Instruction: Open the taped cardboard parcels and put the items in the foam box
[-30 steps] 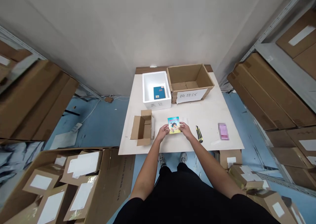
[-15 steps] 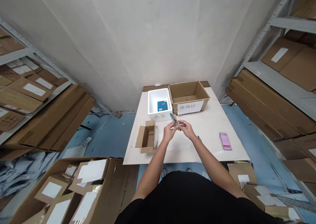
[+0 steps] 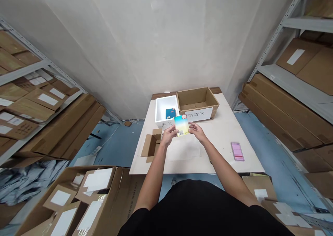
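Note:
Between my two hands is a small book [image 3: 182, 125], its blue-to-yellow cover with a barcode turned toward me. My left hand [image 3: 169, 134] pinches its left edge, and my right hand [image 3: 197, 131] grips the right edge. Both are raised over the table, just in front of the white foam box [image 3: 160, 120]. Inside that box lies a blue book [image 3: 170, 113]. An open small cardboard box [image 3: 147, 145] stands to the left, partly hidden by my left arm.
A larger open cardboard box [image 3: 200, 114] with a handwritten label stands at the table's back. A pixelated pink item [image 3: 237, 151] lies on the right of the white table [image 3: 218, 159]. Shelves with cartons flank both sides; a big carton [image 3: 122, 194] of boxes sits lower left.
The book has been turned from edge-on to face me, showing its cover. My hands have moved slightly apart, the left one shifting left.

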